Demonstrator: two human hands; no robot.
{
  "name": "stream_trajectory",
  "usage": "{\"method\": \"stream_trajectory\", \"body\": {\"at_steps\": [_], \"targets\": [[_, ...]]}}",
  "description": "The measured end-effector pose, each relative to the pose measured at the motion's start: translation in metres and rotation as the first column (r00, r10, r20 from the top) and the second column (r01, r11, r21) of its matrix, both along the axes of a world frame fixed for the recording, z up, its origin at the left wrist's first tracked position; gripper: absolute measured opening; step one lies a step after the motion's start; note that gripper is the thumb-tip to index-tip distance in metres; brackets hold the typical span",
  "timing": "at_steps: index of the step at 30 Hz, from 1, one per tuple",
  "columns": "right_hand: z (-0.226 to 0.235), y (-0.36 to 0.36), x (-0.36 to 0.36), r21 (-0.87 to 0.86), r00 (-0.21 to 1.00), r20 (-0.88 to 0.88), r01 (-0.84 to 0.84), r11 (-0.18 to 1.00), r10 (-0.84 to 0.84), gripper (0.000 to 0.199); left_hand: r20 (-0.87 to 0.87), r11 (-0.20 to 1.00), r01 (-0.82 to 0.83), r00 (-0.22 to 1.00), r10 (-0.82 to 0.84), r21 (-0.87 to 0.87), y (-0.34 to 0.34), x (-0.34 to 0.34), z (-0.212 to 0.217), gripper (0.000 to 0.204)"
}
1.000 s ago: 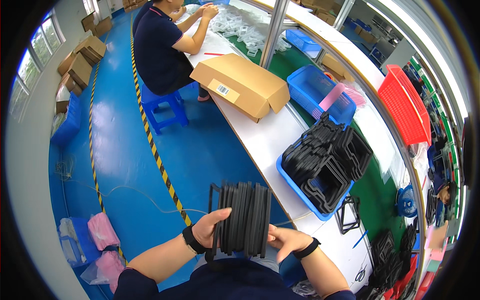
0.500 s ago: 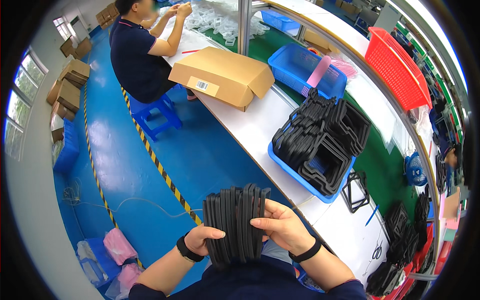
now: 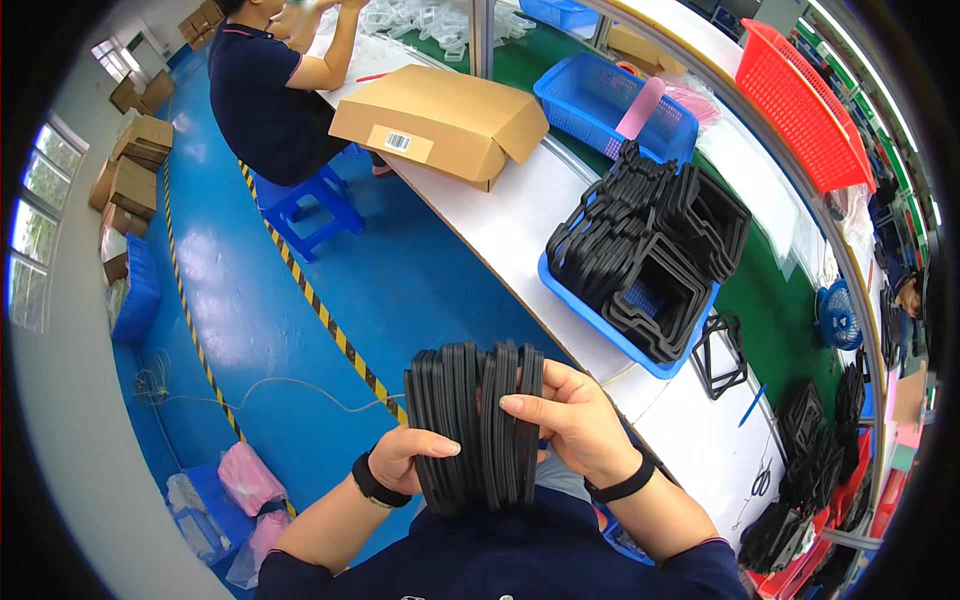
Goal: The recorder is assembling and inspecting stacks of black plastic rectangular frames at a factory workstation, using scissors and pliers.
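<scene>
Between my two hands, in front of my body, is a thick stack of black frames (image 3: 470, 425), held on edge with their rims side by side. My left hand (image 3: 410, 460) grips the stack's left side, its thumb laid across the outer frames. On the right side, my right hand (image 3: 570, 420) is closed around the stack, with the thumb on the front and fingers behind. A narrow gap shows between some frames near the right thumb. The undersides and my hidden fingers cannot be seen.
A blue basket (image 3: 625, 348) piled with similar black frames stands on the white table (image 3: 500, 240). One loose frame (image 3: 720, 355), a blue pen (image 3: 752, 405) and scissors (image 3: 762, 478) lie beside it. Farther off are a cardboard box (image 3: 440, 115) and a seated co-worker (image 3: 265, 100).
The stack and my hands have risen slightly in view, while the table and basket have shifted a little upward. My grip stays on the same frames.
</scene>
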State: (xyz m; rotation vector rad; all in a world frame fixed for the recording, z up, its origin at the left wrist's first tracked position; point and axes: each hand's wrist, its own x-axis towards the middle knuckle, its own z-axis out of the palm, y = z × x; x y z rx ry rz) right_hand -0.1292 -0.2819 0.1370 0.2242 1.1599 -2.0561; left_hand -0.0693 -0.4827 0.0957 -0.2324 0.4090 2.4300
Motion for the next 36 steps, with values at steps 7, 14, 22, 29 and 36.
{"method": "stream_trajectory", "body": {"at_steps": [7, 14, 22, 29, 36], "targets": [[0.004, 0.005, -0.002, -0.025, 0.996, 0.063, 0.068, 0.997, -0.066, 0.019, 0.015, 0.991, 0.019, 1.0, -0.017, -0.136, 0.019, -0.012, 0.03, 0.066], [0.007, 0.008, 0.007, 0.282, 0.973, -0.224, 0.018, 0.959, 0.047, 0.027, -0.008, 0.968, -0.086, 0.996, 0.087, -0.236, 0.018, -0.007, 0.029, 0.067], [0.037, -0.015, 0.024, 0.193, 0.884, -0.433, -0.1, 0.976, 0.176, 0.051, -0.059, 0.926, -0.359, 0.933, 0.354, -0.114, 0.001, 0.023, 0.051, 0.063], [0.081, -0.051, 0.027, 0.131, 0.821, -0.46, -0.313, 0.941, 0.337, 0.057, 0.1, 0.921, -0.363, 0.92, 0.378, -0.141, -0.026, 0.062, 0.105, 0.085], [0.086, -0.076, 0.033, 0.099, 0.796, -0.473, -0.378, 0.921, 0.378, 0.056, 0.175, 0.884, -0.421, 0.872, 0.456, -0.203, -0.041, 0.087, 0.114, 0.083]]}}
